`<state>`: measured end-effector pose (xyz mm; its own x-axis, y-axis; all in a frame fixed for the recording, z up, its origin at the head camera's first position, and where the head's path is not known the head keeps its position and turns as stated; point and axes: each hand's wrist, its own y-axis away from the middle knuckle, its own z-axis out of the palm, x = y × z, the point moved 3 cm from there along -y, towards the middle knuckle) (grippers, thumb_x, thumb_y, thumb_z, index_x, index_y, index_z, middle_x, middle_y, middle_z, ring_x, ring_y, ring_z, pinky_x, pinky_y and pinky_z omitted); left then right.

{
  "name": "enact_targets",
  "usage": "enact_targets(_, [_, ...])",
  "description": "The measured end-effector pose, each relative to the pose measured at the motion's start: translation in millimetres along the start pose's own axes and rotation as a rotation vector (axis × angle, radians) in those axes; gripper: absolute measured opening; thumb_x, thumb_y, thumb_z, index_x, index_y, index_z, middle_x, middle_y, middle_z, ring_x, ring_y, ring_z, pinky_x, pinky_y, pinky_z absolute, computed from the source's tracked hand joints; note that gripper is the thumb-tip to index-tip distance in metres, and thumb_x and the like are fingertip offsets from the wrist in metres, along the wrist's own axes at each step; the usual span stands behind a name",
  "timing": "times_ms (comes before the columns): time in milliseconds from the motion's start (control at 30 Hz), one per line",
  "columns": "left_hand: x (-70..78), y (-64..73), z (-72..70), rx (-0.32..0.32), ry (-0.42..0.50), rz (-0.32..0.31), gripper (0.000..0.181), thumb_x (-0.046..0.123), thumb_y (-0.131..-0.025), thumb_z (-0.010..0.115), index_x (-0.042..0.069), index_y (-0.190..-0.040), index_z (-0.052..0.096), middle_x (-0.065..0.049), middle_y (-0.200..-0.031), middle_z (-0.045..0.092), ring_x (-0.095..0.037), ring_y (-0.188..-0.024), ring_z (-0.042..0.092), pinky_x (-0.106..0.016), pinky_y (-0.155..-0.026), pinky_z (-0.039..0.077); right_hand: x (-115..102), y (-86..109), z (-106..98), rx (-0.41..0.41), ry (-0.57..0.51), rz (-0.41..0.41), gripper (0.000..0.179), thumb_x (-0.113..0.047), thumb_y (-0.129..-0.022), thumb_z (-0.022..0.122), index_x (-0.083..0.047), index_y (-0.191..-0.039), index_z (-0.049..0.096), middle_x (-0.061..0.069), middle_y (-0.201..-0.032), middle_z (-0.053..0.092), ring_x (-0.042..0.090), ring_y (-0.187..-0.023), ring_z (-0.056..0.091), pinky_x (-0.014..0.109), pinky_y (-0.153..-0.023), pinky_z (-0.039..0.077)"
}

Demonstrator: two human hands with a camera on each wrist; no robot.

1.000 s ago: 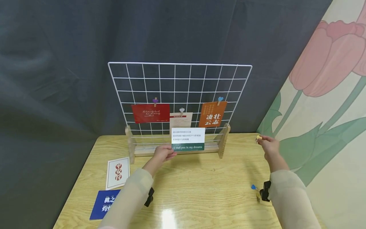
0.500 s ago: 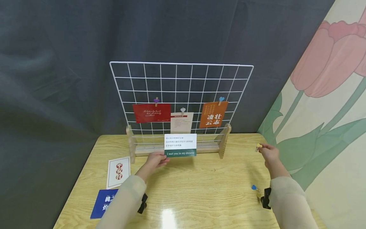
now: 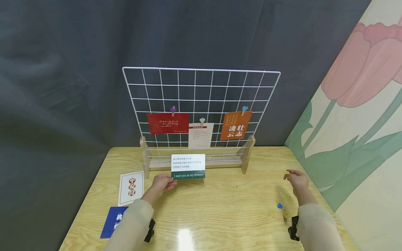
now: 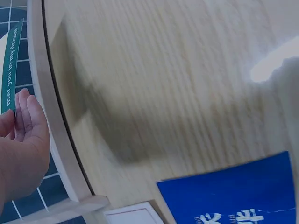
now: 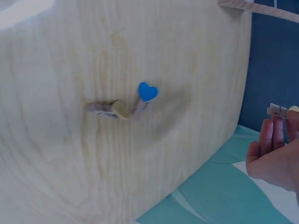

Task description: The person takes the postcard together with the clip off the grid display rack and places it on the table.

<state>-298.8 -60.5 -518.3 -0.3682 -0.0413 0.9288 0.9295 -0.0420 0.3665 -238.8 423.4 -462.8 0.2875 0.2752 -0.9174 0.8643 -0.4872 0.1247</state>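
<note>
Right now, before the lower part of the rack (image 3: 194, 112), I have the card (image 3: 188, 162) held up, long axis running sideways along it. My left hand (image 3: 161, 183), the nearer one, pinches its lower left corner, so the card extends rightward from the grip. Right of the rack, my right hand (image 3: 298, 182) pinches a yellow clip (image 5: 279, 111). The card reads "I met you in my dreams" beneath Chinese lines.

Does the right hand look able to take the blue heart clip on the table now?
Probably yes: nothing visible blocks the way from the right hand to the blue heart clip on the table. But this hand pinches a yellow clip, so it may need freeing first.
</note>
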Motion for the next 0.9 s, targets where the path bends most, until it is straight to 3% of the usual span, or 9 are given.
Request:
enact_targets(200, [-12.2, -1.1, -11.2, 0.012, 0.029, -0.013, 0.038, -0.007, -0.082, 0.05, -0.016, -0.117, 0.039, -0.02, -0.082, 0.062, -0.021, -0.071, 0.062, -0.031, -0.068, 0.049, 16, 4.5, -2, -0.044, 0.02, 0.026, 0.041, -0.002, -0.082, 0.047, 0.016, -0.118, 0.038, 0.034, -0.12, 0.032, 0.045, -0.104, 0.034, 0.047, -0.087, 0.033])
enact_targets(300, [-16.7, 2.0, -18.3, 0.023, 0.03, -0.022, 0.038, -0.007, -0.083, 0.049, -0.017, -0.118, 0.037, -0.019, -0.081, 0.062, -0.02, -0.069, 0.062, -0.03, -0.065, 0.05, 22, 7.1, -3, -0.082, 0.045, 0.041, 0.042, -0.003, -0.083, 0.046, 0.016, -0.12, 0.036, 0.035, -0.126, 0.024, 0.047, -0.113, 0.025, 0.051, -0.091, 0.026])
enact_targets(400, [-21.1, 4.9, -25.6, 0.044, 0.004, -0.031, 0.038, -0.006, -0.084, 0.047, -0.017, -0.118, 0.036, -0.021, -0.082, 0.061, -0.02, -0.069, 0.062, -0.03, -0.064, 0.05, 29, 9.4, -3, -0.108, 0.108, 0.036, 0.041, -0.003, -0.082, 0.046, 0.016, -0.118, 0.038, 0.035, -0.127, 0.023, 0.047, -0.115, 0.021, 0.053, -0.091, 0.025])
enact_targets(533, [-31.2, 0.8, -36.5, 0.063, -0.016, -0.029, 0.039, -0.004, -0.084, 0.048, -0.016, -0.119, 0.036, -0.02, -0.083, 0.061, -0.021, -0.07, 0.062, -0.029, -0.063, 0.05, 36, 12.9, -3, -0.113, 0.231, -0.001, 0.041, -0.001, -0.078, 0.047, 0.016, -0.115, 0.042, 0.035, -0.122, 0.031, 0.047, -0.111, 0.026, 0.05, -0.082, 0.033])
enact_targets(633, [-43.1, -8.7, -46.5, 0.039, 0.015, 0.006, 0.04, -0.002, -0.083, 0.052, -0.016, -0.118, 0.038, -0.018, -0.08, 0.062, -0.02, -0.068, 0.062, -0.028, -0.061, 0.05, 39, 16.1, -3, -0.109, 0.334, -0.032, 0.041, -0.001, -0.074, 0.047, 0.016, -0.111, 0.046, 0.034, -0.116, 0.038, 0.045, -0.098, 0.037, 0.041, -0.067, 0.039])
enact_targets(733, [-46.0, -8.6, -51.4, 0.062, 0.02, 0.004, 0.039, -0.004, -0.082, 0.052, -0.017, -0.116, 0.039, -0.018, -0.077, 0.062, -0.02, -0.065, 0.062, -0.027, -0.059, 0.05, 41, 18.7, -4, -0.111, 0.407, -0.046, 0.039, -0.003, -0.073, 0.045, 0.015, -0.108, 0.048, 0.034, -0.108, 0.043, 0.033, -0.071, 0.044, 0.03, -0.051, 0.035])
enact_targets(900, [-36.8, 6.6, -52.7, 0.15, -0.006, -0.047, 0.039, -0.007, -0.081, 0.048, -0.018, -0.116, 0.038, -0.017, -0.073, 0.062, -0.019, -0.062, 0.062, -0.029, -0.059, 0.05, 47, 20.3, -5, -0.127, 0.443, -0.046, 0.039, -0.003, -0.074, 0.04, 0.016, -0.106, 0.047, 0.025, -0.085, 0.051, 0.013, -0.045, 0.031, 0.022, -0.041, 0.028])
